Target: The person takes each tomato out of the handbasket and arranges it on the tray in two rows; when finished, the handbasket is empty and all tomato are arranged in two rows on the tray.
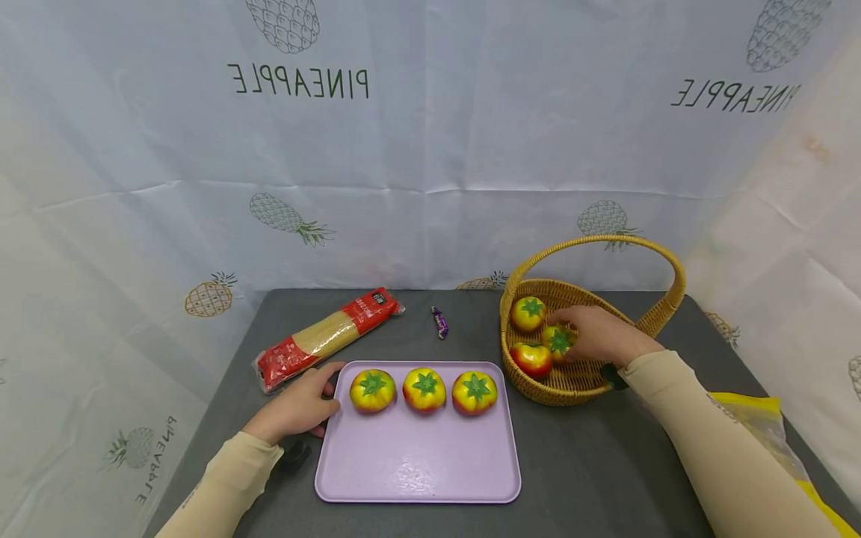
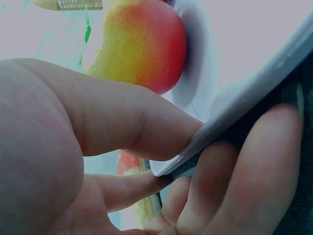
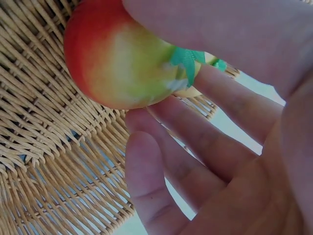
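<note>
The left hand (image 1: 304,403) grips the left rim of a lilac tray (image 1: 417,467), thumb (image 2: 166,129) on top of the edge and fingers curled below it. Three yellow-red tomatoes with green star-shaped tops, a left (image 1: 373,391), a middle (image 1: 424,390) and a right one (image 1: 474,393), stand in a row along the tray's far side. Inside the wicker basket (image 1: 572,392), the right hand (image 1: 595,334) holds a tomato (image 3: 132,63) between its thumb and fingers. Beside that one lie a tomato (image 1: 528,314) at the back and a redder tomato (image 1: 531,360) in front.
A red pack of noodles (image 1: 326,336) lies behind the left hand. Beyond the tray is a small purple wrapped candy (image 1: 440,323). The basket's tall handle (image 1: 595,239) arches over the right hand. A yellow-edged clear bag (image 1: 760,426) lies partly behind the right sleeve.
</note>
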A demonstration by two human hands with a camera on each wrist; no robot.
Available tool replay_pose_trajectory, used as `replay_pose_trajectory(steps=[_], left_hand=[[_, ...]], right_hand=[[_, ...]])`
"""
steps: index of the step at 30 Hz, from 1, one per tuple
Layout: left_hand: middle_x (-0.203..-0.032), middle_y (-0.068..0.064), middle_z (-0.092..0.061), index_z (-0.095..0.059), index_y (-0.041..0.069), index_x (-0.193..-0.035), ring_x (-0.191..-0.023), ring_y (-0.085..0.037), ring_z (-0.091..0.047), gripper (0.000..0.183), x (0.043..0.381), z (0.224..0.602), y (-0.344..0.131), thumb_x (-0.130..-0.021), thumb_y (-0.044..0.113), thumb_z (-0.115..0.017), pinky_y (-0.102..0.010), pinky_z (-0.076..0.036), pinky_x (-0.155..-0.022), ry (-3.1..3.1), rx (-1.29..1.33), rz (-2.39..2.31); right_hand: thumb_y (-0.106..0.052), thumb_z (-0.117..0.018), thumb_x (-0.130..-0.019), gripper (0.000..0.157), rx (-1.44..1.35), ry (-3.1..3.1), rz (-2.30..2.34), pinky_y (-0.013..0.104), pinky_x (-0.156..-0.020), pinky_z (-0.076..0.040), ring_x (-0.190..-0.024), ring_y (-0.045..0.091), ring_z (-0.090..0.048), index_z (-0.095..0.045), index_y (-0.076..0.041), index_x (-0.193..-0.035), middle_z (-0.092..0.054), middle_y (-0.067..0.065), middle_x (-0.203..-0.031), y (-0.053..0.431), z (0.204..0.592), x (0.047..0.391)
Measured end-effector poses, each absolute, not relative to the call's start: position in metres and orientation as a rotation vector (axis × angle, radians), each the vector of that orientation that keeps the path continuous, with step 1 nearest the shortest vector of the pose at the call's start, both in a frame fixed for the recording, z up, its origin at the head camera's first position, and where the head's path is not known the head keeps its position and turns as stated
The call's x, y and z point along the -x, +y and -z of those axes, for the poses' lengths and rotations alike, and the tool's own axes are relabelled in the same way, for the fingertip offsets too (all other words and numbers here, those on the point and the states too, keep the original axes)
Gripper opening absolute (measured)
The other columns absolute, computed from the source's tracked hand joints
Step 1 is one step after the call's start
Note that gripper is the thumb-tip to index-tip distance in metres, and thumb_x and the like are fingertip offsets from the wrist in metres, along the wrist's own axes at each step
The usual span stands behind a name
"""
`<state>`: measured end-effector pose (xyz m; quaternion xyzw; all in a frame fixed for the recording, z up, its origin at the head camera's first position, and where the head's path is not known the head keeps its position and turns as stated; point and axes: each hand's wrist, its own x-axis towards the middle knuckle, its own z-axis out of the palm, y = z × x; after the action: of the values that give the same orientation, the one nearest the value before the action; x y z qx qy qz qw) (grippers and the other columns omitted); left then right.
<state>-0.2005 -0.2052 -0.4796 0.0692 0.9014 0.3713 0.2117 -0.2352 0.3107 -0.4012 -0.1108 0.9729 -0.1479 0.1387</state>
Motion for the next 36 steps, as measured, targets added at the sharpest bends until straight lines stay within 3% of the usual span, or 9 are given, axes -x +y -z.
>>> replay_pose_trajectory(steps=[11, 22, 28, 36], left_hand=[[-0.111, -0.017, -0.054, -0.043, 0.009, -0.163, -0.073, -0.024, -0.063, 0.075, 0.2, 0.478, -0.205, -0.094, 0.008, -0.074, -0.035, -0.064, -0.056, 2.508, -0.197, -1.03], [-0.113, -0.018, -0.055, -0.044, 0.008, -0.162, -0.076, -0.024, -0.064, 0.074, 0.2, 0.48, -0.205, -0.094, 0.006, -0.072, -0.036, -0.065, -0.056, 2.496, -0.217, -1.058], [-0.114, -0.019, -0.054, -0.043, 0.008, -0.163, -0.074, -0.025, -0.064, 0.075, 0.199, 0.478, -0.204, -0.094, 0.006, -0.073, -0.035, -0.065, -0.056, 2.499, -0.188, -1.054], [-0.115, -0.019, -0.056, -0.043, 0.009, -0.163, -0.07, -0.025, -0.065, 0.076, 0.2, 0.479, -0.203, -0.094, 0.008, -0.073, -0.034, -0.064, -0.055, 2.512, -0.159, -1.036]], right_hand=[[-0.025, -0.092, -0.083, 0.067, 0.301, 2.83, 0.491, 0.054, -0.097, -0.06, -0.117, 0.033, -0.066, -0.069, -0.012, -0.145, -0.07, 0.017, -0.14, 0.316, 0.394, 0.232], [-0.036, -0.089, -0.089, 0.071, 0.342, 2.93, 0.528, 0.057, -0.094, -0.06, -0.117, 0.035, -0.067, -0.063, -0.009, -0.15, -0.071, 0.015, -0.133, 0.316, 0.369, 0.203], [-0.044, -0.088, -0.089, 0.076, 0.327, 2.948, 0.623, 0.059, -0.098, -0.061, -0.125, 0.037, -0.066, -0.06, -0.013, -0.153, -0.069, 0.014, -0.141, 0.3, 0.363, 0.184], [-0.04, -0.091, -0.087, 0.074, 0.464, 2.974, 0.69, 0.051, -0.094, -0.063, -0.118, 0.03, -0.071, -0.063, -0.014, -0.15, -0.072, 0.009, -0.138, 0.26, 0.36, 0.168]])
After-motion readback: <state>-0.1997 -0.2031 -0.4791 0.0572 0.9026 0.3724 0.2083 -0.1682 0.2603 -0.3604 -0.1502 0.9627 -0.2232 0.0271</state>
